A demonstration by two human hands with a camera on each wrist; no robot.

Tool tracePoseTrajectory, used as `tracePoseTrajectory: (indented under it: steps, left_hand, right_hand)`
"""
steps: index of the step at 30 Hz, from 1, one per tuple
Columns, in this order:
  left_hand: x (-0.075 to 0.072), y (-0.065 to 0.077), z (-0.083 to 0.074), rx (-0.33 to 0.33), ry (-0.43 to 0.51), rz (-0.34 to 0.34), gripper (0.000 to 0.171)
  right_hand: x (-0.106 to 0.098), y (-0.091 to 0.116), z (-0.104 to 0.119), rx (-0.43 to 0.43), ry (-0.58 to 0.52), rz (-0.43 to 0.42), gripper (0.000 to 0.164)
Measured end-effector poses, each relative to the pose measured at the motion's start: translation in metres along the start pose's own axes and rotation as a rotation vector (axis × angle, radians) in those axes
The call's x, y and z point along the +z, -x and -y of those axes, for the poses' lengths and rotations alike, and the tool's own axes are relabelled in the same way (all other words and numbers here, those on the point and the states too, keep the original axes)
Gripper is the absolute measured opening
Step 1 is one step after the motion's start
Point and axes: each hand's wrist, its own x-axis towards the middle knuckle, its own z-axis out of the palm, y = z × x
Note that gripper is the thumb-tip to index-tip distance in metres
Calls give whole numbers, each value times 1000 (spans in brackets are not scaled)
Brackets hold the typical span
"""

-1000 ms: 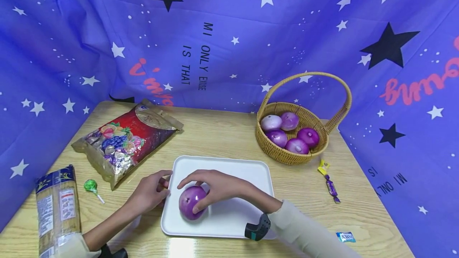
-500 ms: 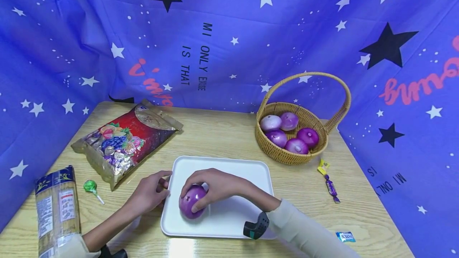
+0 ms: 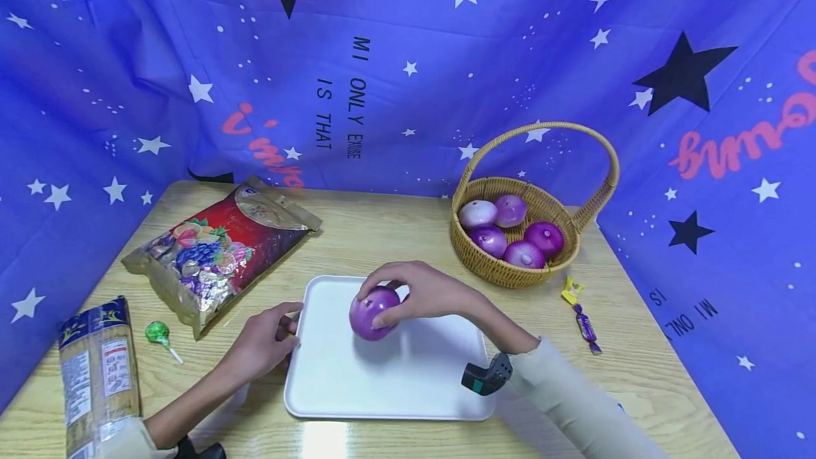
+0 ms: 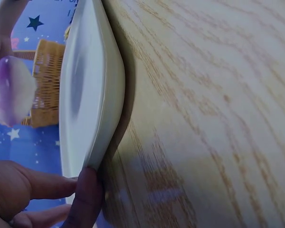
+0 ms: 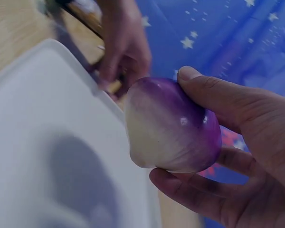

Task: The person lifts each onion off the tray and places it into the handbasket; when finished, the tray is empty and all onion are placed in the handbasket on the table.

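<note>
My right hand (image 3: 428, 294) grips a purple onion (image 3: 371, 316) between thumb and fingers and holds it up over the white tray (image 3: 408, 392). In the right wrist view the onion's pale side (image 5: 149, 128) faces the tray, and its shadow falls on the tray below. My left hand (image 3: 264, 340) is at the tray's left edge. Seen from the left wrist, thumb and fingers pinch the tray rim (image 4: 97, 137), the thumb on the outside.
Back right stands a wicker basket (image 3: 474, 261) holding several purple onions. Beside it lies a yellow and purple wrapped candy (image 3: 583, 324). On the left are a red candy bag (image 3: 223, 246), a green lollipop (image 3: 157, 332) and a pack of noodles (image 3: 102, 374). A starry blue cloth (image 3: 408, 105) surrounds the table.
My right hand has closed further on the onion and raised it off the tray, moving it away from me and to the right. The left hand stays at the tray's edge.
</note>
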Motion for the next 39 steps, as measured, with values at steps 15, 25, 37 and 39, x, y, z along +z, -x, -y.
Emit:
tracePoseTrajectory:
  steps: [15,25,37,39]
  left_hand:
    - [0,-1,1,-17,25,8,49]
    - [3,-2,5,-25,59,4,50]
    - [2,0,4,-25,59,-7,49]
    - [2,-1,4,-25,55,-8,49]
  right_hand:
    - [-102,65,-19,289,-4,-233,38]
    - [-149,104,-109,474,27,-472,50]
    - [-149,103,-155,538,324,-614,57]
    - [-148,102,-158,534,339,-622,55]
